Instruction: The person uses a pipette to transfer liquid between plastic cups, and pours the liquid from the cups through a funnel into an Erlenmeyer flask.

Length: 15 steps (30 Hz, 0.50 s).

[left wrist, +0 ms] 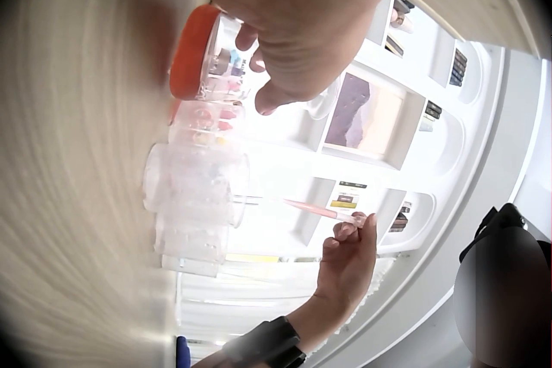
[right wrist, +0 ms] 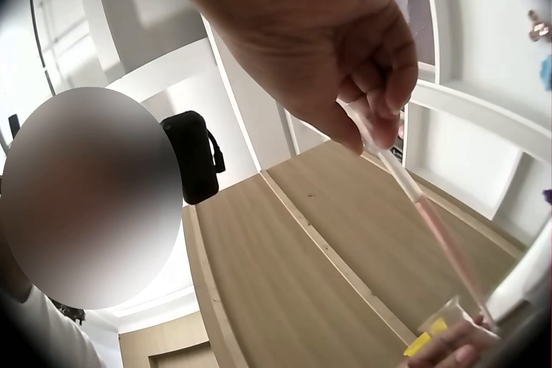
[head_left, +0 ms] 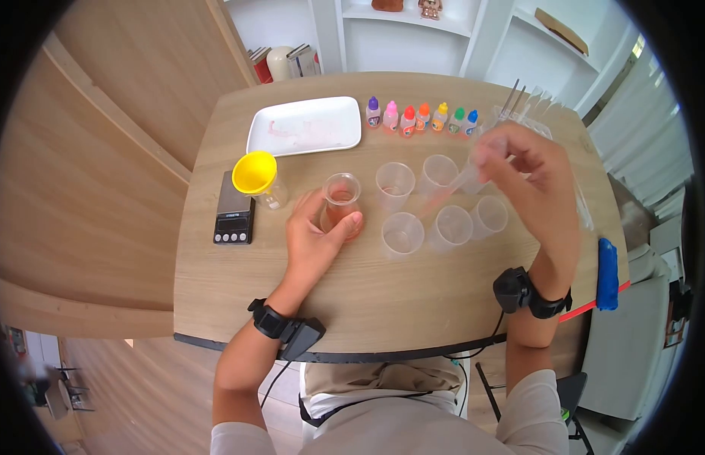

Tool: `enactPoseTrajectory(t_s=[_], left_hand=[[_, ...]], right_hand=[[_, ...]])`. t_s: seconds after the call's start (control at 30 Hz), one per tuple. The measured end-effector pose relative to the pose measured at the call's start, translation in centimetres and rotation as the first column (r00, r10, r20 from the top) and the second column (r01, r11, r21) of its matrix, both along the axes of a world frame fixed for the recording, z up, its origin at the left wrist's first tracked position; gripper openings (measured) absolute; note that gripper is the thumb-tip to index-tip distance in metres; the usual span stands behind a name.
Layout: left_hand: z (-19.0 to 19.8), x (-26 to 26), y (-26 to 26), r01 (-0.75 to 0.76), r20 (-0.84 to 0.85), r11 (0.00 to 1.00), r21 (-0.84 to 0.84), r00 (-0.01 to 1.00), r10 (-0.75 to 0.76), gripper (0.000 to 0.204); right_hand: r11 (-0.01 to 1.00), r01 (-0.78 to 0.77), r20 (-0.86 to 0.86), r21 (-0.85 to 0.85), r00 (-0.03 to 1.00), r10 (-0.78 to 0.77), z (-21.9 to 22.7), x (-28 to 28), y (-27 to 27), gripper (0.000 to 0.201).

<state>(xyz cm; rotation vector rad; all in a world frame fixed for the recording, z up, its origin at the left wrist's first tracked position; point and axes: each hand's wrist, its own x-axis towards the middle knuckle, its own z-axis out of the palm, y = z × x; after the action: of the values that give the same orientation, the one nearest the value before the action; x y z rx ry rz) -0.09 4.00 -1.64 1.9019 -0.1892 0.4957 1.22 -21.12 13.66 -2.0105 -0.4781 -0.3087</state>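
My left hand (head_left: pixel 313 236) grips a clear plastic cup (head_left: pixel 342 199) standing on the table, thumb in front and fingers round the far side. Orange-pink liquid fills its lower part, plain in the left wrist view as an orange band (left wrist: pixel 193 53). Raised over the right half of the table, my right hand (head_left: pixel 533 163) pinches the bulb end of a plastic dropper (right wrist: pixel 444 234). Pink liquid shows in the dropper's lower stem, which slants down left over a group of several clear cups (head_left: pixel 402 235). The dropper's tip overlaps the near-left cup of that group in the head view.
A white tray (head_left: pixel 345 136) with pink smears lies at the back left. Several small colour bottles (head_left: pixel 408 123) line the back. A yellow-topped cup (head_left: pixel 255 173) stands beside a digital scale (head_left: pixel 234 216). At the right edge lies a blue roll (head_left: pixel 608 274).
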Motion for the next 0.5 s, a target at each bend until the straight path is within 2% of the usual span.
enactPoseTrajectory(t_s=[0.07, 0.3, 0.37, 0.5], left_hand=[[-0.4, 0.1, 0.1, 0.013, -0.026, 1.000, -0.022, 1.000, -0.014, 0.039], [-0.4, 0.2, 0.0, 0.025, -0.034, 1.000, 0.017, 0.999, -0.024, 0.038], [-0.4, 0.1, 0.1, 0.054, -0.099, 0.998, 0.013, 0.994, -0.053, 0.041], [-0.9, 0.2, 0.2, 0.067, -0.118, 0.997, -0.022, 0.991, -0.069, 0.044]], right_hand=[[0.995, -0.010, 0.095, -0.104, 0.995, 0.020, -0.7, 0.2, 0.9, 0.012], [0.985, -0.040, 0.051, -0.165, 0.997, 0.049, -1.2, 0.1, 1.6, 0.018], [0.976, -0.021, 0.086, -0.216, 0.995, 0.041, -1.2, 0.1, 1.6, 0.019], [0.958, 0.010, 0.143, -0.285, 0.989, 0.032, -1.0, 0.0, 1.6, 0.020]])
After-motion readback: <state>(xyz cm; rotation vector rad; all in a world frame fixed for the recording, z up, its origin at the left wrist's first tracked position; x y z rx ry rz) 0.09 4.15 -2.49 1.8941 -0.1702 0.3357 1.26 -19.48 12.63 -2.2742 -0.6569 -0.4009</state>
